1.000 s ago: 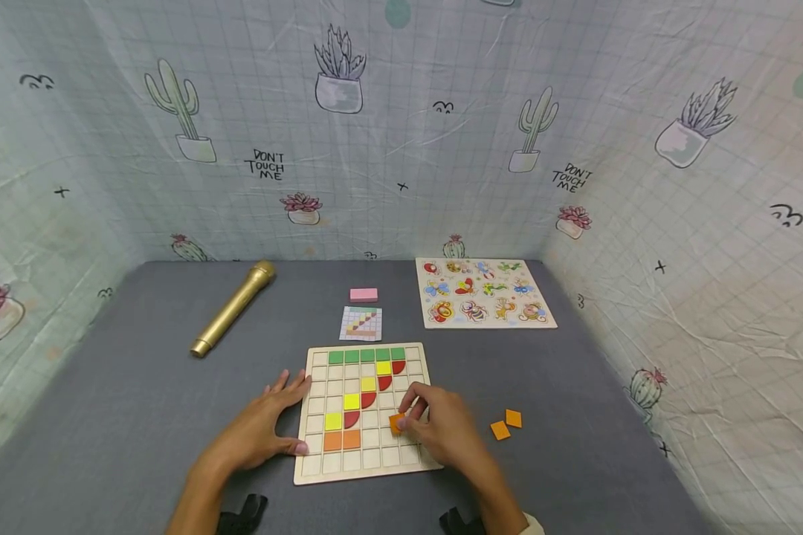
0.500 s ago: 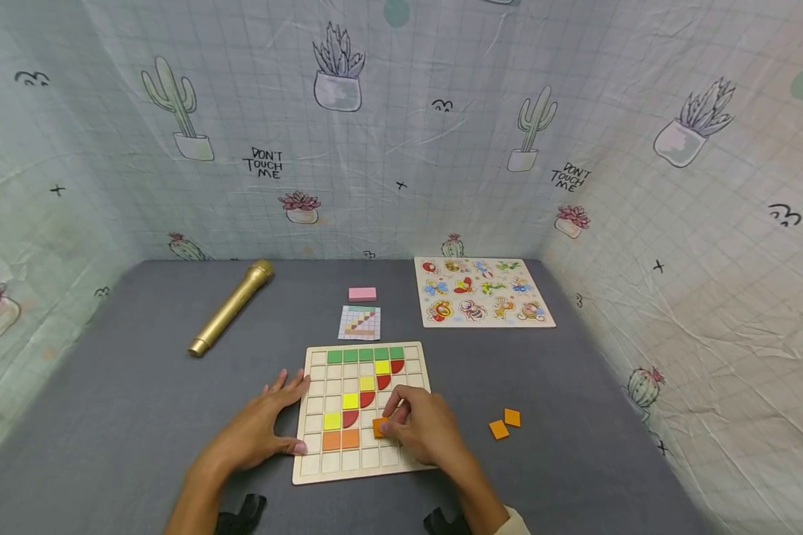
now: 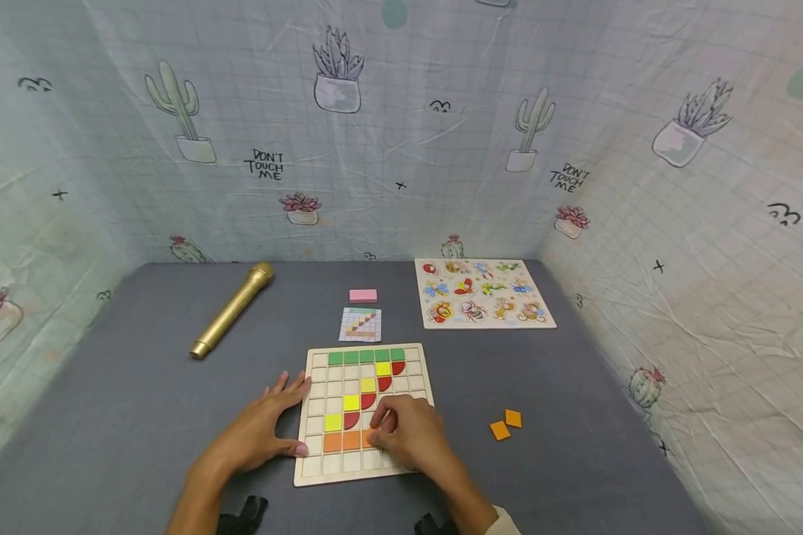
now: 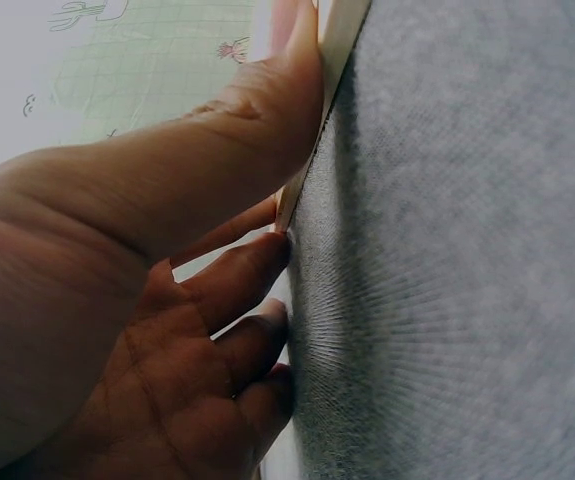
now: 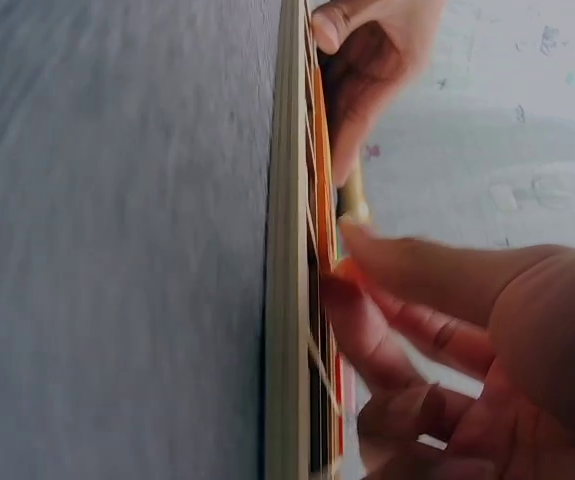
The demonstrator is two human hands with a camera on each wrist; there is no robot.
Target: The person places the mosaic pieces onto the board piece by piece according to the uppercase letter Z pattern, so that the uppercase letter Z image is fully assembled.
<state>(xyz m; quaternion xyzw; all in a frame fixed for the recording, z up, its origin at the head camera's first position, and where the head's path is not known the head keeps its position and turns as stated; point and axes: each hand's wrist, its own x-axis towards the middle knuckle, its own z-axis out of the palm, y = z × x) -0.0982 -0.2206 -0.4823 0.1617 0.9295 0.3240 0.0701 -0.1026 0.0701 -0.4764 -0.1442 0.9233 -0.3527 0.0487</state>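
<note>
A wooden grid board [image 3: 331,464] lies flat in the head view, bearing green squares [image 3: 367,357], yellow squares [image 3: 351,403], red quarter-round pieces [image 3: 352,420] and a row of orange squares [image 3: 342,441]. My right hand [image 3: 411,437] pinches an orange square tile [image 3: 367,439] between thumb and fingertips, right at the end of that row; the hand covers part of it. In the right wrist view the tile [image 5: 346,269] sits close over the board's surface. At the board's left edge rests my left hand [image 3: 264,427], fingers spread, thumb and fingertips touching the rim.
Two loose orange tiles [image 3: 500,430] lie right of the board. Behind it are a small pattern card [image 3: 360,325] and a pink block [image 3: 363,296]. A gold microphone-shaped tube [image 3: 233,310] lies back left, an insect picture puzzle board [image 3: 485,293] back right.
My right hand has carried the orange tile leftward and slightly toward me across the board, to the end of the orange row. The left hand has stayed at the board's edge.
</note>
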